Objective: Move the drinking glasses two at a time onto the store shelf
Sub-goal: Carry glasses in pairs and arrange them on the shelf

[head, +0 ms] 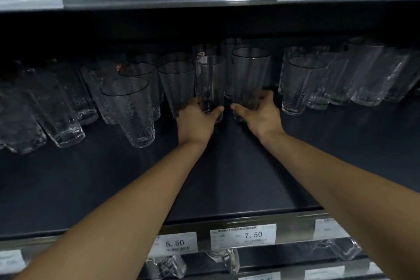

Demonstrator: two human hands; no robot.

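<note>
Both my arms reach deep into the dark store shelf (227, 177). My left hand (197, 118) grips the base of a tall narrow clear glass (210, 79) that stands upright. Beside it, my right hand (261, 111) grips the base of a wider clear tumbler (250, 75), also upright. The two glasses stand close together near the middle of the shelf. Their bottoms are partly hidden by my fingers, so contact with the shelf floor cannot be told.
Several textured tumblers (131, 109) stand to the left and more glasses (302, 84) to the right, with others behind. Price tags (243, 235) line the shelf's front rail. An upper shelf edge (170, 4) hangs overhead. More glassware (166, 266) sits on the shelf below.
</note>
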